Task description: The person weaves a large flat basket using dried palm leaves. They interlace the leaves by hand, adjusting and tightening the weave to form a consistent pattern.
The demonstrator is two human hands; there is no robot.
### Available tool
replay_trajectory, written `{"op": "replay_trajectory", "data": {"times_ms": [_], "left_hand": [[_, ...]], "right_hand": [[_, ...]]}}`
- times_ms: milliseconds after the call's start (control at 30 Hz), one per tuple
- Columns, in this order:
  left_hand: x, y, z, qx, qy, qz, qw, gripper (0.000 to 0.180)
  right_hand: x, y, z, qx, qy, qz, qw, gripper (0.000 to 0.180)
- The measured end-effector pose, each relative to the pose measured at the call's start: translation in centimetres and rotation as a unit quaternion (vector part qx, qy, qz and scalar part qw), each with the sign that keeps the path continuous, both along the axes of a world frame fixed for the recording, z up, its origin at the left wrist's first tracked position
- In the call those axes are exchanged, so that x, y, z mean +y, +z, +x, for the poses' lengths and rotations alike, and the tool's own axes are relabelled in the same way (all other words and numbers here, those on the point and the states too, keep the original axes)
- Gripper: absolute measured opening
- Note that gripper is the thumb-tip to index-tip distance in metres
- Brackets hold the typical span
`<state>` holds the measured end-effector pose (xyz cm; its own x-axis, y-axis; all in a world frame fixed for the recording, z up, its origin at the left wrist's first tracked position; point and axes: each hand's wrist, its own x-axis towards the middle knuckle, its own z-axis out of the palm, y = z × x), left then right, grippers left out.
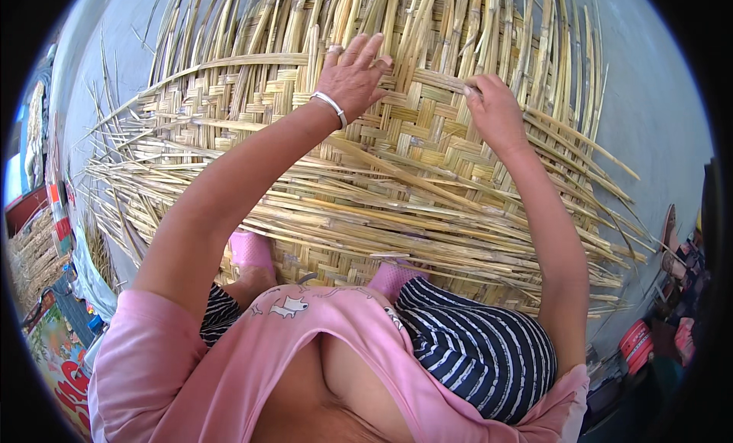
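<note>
- Large red letters are on a printed cloth [72, 389] at the lower left; the rim of the view bends them. The pink shirt [221, 374] has small white animal figures.
- The mat [412, 126] lies flat on the grey floor [657, 130], in front of the person and under both hands. It is straw-yellow, partly greenish, and its middle is woven in a tight stepped pattern.
- At its edges, long unwoven stalks [557, 54] stick out unevenly; many lie across the near part in a loose bundle.
- The stalks are thin, dry and stiff, and some look flattened.
- The left hand [353, 70], with a pale smooth bracelet [330, 107], has its fingers spread above the weave; I cannot tell how firmly it touches.
- The right hand [495, 111] pinches a flat strip [437, 78] between thumb and forefinger.
- Pink textured shoes [252, 250] are at the near side.
</note>
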<state>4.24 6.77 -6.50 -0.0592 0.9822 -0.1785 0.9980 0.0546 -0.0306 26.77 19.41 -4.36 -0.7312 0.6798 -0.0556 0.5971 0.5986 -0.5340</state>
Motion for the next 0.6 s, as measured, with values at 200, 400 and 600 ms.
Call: {"op": "replay_trajectory", "data": {"times_ms": [200,400,600], "left_hand": [[4.4,0.2,5.7,-0.121,-0.052,-0.017,0.991,0.04],[7.7,0.8,5.9,-0.179,0.076,-0.063,0.979,0.037],[9.2,0.3,5.6,-0.253,0.116,-0.106,0.955,0.04]], "right_hand": [[-1.5,-0.8,5.3,0.087,-0.242,-0.381,0.888,0.025],[-0.9,-0.5,7.0,0.198,-0.289,-0.557,0.753,0.028],[0.7,-0.6,7.6,0.258,-0.32,-0.59,0.695,0.024]]}}
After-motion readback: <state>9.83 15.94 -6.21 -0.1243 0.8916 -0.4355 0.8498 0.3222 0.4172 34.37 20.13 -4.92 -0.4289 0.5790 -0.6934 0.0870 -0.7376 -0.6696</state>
